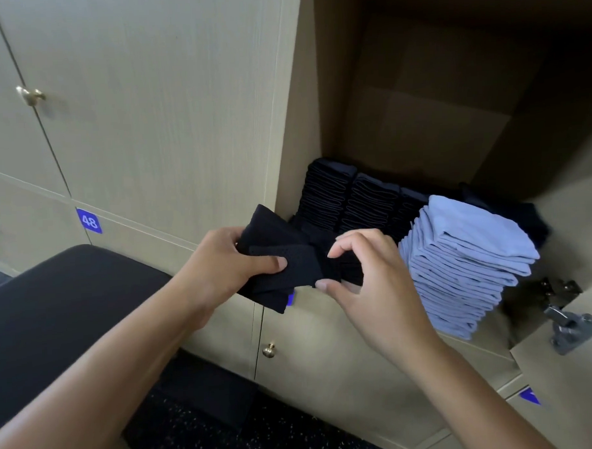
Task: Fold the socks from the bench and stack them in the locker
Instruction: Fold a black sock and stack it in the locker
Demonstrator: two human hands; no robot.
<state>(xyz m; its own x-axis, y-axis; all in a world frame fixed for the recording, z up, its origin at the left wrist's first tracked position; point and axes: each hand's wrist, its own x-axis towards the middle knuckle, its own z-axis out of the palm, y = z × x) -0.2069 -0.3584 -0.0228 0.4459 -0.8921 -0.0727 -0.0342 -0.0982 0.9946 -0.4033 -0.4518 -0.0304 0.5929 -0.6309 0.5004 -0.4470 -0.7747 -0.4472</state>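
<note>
Several stacks already sit in the open locker (417, 85): three rows of folded dark socks (351, 202) just beyond the right hand (366, 272), plus a tall pile of light blue socks (464, 265) immediately to that hand's right. Most of the job looks done, judging by those piles.

In progress: one dark sock (282, 261) held between both hands in front of the locker's lower edge. Left hand (222, 260) grips its left end, thumb on top, fingers curled underneath. Right hand pinches the other end with thumb and curled fingertips. Fold looks near complete, not yet stacked.

Bench (55, 300) lies below and left of the left hand; the visible part shows no socks, but most of it is out of frame, so can't tell how many are left.

Remaining for this piece: finish fold, place on a dark row.
</note>
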